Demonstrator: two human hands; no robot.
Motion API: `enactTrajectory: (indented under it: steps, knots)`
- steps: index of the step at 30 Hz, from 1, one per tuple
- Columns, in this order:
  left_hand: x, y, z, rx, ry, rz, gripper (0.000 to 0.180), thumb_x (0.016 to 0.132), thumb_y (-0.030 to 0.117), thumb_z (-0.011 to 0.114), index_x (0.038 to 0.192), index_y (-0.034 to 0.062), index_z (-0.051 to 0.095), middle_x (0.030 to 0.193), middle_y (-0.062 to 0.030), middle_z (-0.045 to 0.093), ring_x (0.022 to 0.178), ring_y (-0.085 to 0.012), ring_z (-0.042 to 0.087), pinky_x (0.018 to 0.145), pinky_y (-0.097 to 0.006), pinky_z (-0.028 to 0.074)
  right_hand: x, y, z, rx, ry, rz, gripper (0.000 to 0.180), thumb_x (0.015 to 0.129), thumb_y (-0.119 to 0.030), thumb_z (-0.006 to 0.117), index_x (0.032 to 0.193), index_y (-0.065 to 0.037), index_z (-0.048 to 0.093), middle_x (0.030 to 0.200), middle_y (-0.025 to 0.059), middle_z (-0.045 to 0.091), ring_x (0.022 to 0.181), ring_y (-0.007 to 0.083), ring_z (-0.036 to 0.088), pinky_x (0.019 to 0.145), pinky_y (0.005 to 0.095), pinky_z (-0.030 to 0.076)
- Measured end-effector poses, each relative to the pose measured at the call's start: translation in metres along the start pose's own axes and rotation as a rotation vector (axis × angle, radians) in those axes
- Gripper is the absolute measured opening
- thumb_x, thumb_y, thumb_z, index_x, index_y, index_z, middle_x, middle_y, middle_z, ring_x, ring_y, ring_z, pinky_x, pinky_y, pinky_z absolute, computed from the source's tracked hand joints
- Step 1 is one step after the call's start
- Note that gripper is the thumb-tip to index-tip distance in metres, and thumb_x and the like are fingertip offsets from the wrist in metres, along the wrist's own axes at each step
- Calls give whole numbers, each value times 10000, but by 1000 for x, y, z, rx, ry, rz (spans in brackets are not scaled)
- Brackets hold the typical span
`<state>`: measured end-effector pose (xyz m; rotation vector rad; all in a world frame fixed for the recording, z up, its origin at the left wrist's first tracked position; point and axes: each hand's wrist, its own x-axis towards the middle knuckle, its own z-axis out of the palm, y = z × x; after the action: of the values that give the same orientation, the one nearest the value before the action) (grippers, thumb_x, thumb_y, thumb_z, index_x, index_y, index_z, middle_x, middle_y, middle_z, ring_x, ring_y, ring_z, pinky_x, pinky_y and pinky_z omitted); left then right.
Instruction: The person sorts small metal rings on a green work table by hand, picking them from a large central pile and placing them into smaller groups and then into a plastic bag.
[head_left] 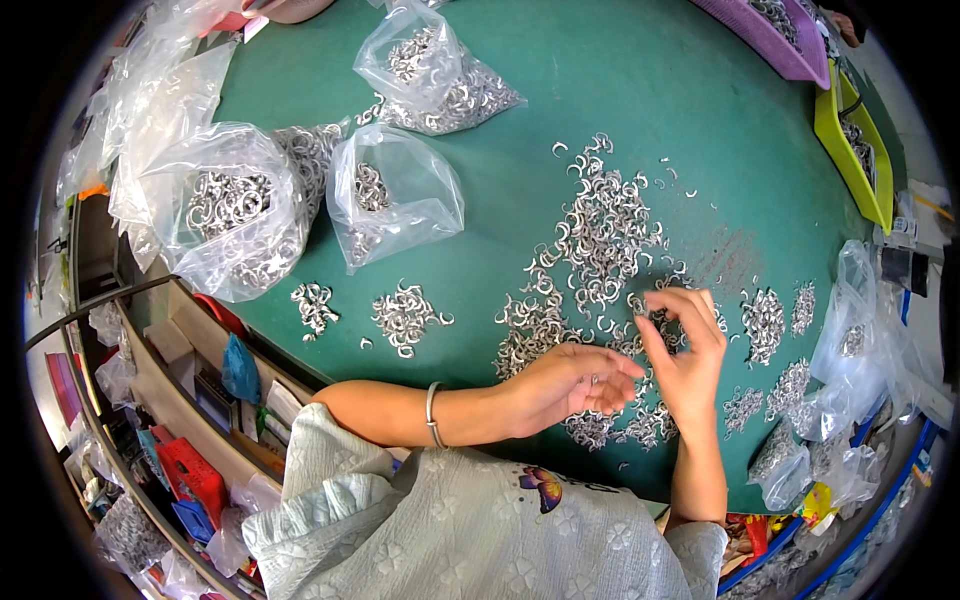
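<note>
Across the middle of the green table lies a large loose pile of small silver C-shaped metal pieces (605,225). My left hand (560,390) is cupped over the near part of the pile, fingers curled, and a few small metal pieces seem to show against them. To its right, my right hand (690,350) has its thumb and forefinger closed on one C-shaped metal piece (637,303). Several smaller heaps surround the pile: one heap (404,317) and a smaller heap (315,307) at the left, and another heap (763,325) at the right.
Clear plastic bags with metal pieces stand at the left: a large bag (230,215), a half-filled bag (395,195) and a far bag (440,80). A purple bin (815,55) and a yellow-green bin (880,205) sit far right. More bags (780,465) crowd the near right edge.
</note>
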<state>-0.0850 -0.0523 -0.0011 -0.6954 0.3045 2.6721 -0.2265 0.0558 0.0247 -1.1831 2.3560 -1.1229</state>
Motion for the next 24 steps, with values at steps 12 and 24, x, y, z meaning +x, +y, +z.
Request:
enactTrajectory:
  steps: [12, 24]
  knots:
    - [1, -3, 2, 27, -130, -1, 309, 1000, 118, 467, 1238, -53, 566, 1020, -111, 640, 813, -148, 560, 702, -273, 448, 35, 1, 12, -294, -227, -226, 408, 780, -105, 714, 1173, -46, 621, 1365, 125, 478, 1270, 322, 446, 992, 436, 396]
    - [1, -7, 2, 119, -212, -64, 303, 859, -46, 462, 1113, -46, 627, 948, -95, 630, 817, -133, 579, 712, -260, 469, 28, -1, -1, -14, -379, -208, 374, 803, -73, 682, 1173, -41, 632, 1358, 92, 552, 1327, 325, 444, 1063, 457, 370]
